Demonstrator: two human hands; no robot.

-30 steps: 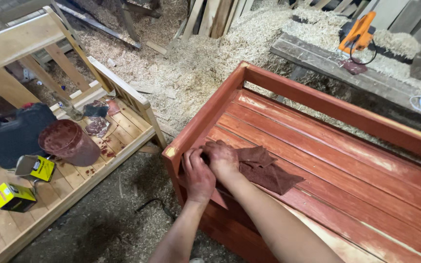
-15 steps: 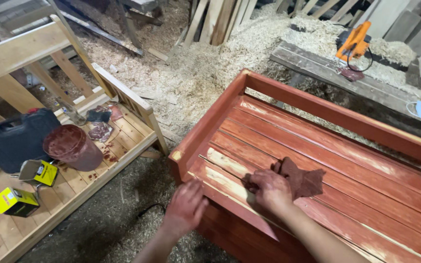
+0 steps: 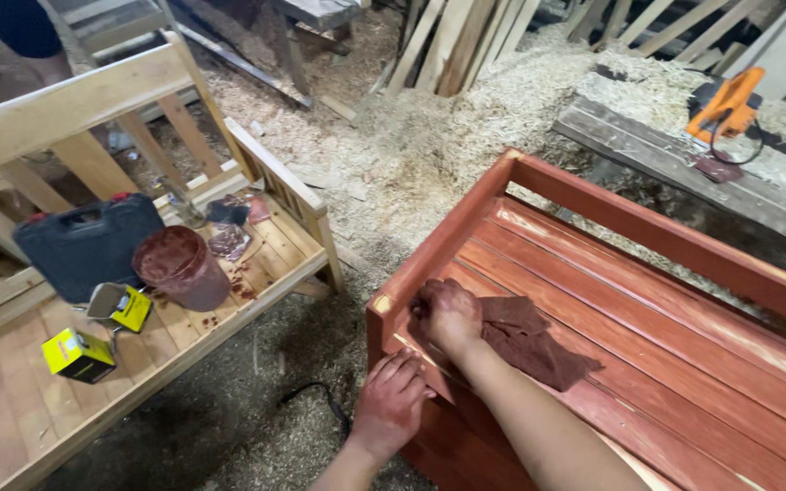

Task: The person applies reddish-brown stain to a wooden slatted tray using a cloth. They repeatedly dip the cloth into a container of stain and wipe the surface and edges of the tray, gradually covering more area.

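Right hand (image 3: 448,314), closed on a dark red stained cloth (image 3: 529,341), has slid back from mid-seat to the near left corner of the red-stained slatted wooden bench (image 3: 666,300). Left hand (image 3: 391,400), fingers loosely spread, now grips the front rail instead of hanging clear.

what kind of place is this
Most likely a woodworking shop where furniture is built and stained. Wood shavings cover the floor, planks lean at the back, and an unfinished wooden bench stands beside a red-stained bench.
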